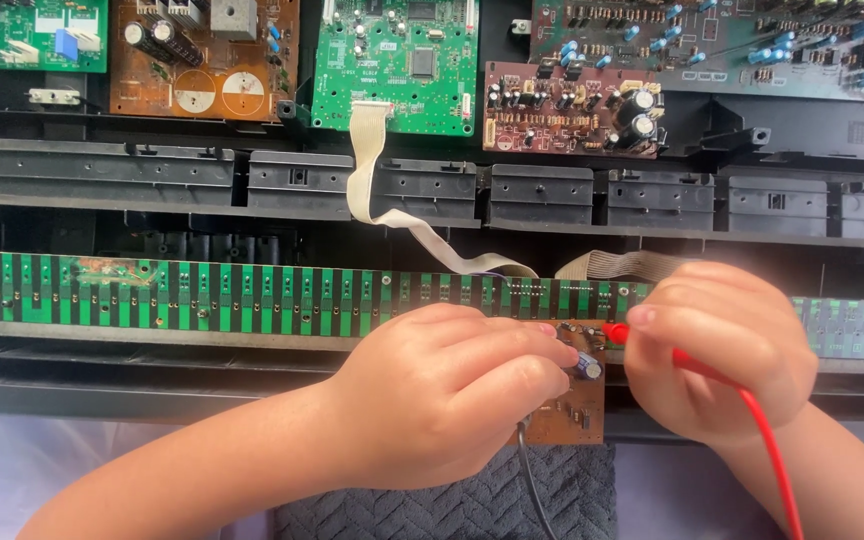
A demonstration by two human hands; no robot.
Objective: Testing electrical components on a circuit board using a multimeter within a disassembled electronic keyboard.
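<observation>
Both hands' fingers pinching probes, red (616,331) and perhaps black, over small brown board (570,412), grey cloth (472,505) beneath.

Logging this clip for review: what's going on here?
A person has both hands on a small brown circuit board in front of an opened electronic keyboard. The right hand pinches a red probe with a red lead, its tip at the board's top edge. The left hand holds a black lead against it. Behind lies a long green contact strip.
</observation>
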